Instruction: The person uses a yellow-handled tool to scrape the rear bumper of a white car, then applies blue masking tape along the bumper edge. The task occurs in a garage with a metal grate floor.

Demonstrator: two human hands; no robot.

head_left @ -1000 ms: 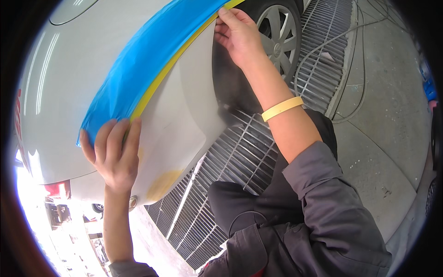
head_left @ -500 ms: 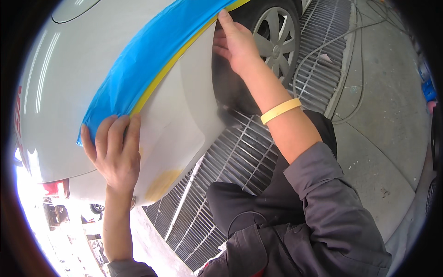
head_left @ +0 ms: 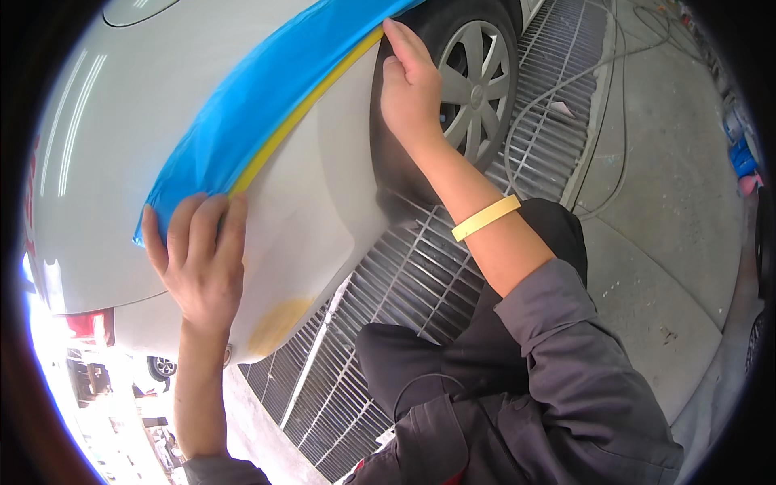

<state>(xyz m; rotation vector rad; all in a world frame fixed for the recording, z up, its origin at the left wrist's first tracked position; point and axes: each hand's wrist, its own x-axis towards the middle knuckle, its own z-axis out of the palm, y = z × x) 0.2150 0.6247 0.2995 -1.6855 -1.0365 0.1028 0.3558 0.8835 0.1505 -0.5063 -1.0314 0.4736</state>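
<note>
A strip of blue masking film (head_left: 242, 105) edged with yellow masking tape (head_left: 303, 109) curves across a pale car body panel (head_left: 315, 174), up to the wheel arch. My left hand (head_left: 202, 267) has its bent fingertips on the film's lower end, bunching it, beside the tape's end; its thumb is hidden. At the wheel arch edge is my right hand (head_left: 412, 97). One digit stretches up to the tape's upper visible end and touches there, while another is drawn in below it; the remaining fingers are hidden. I see nothing held in it.
A wheel with a grey spoked cover (head_left: 477, 89) stands right of my right hand. Below the car lies a metal floor grating (head_left: 412, 267). A thin hose (head_left: 622, 145) loops over the concrete floor (head_left: 647, 242) at right. A red tail light (head_left: 93, 325) sits at the panel's lower left.
My right hand's fingers have shifted at the arch edge, one digit drawn in. Yellow tape that showed beyond that hand no longer shows. My left hand stays on the film's lower end.
</note>
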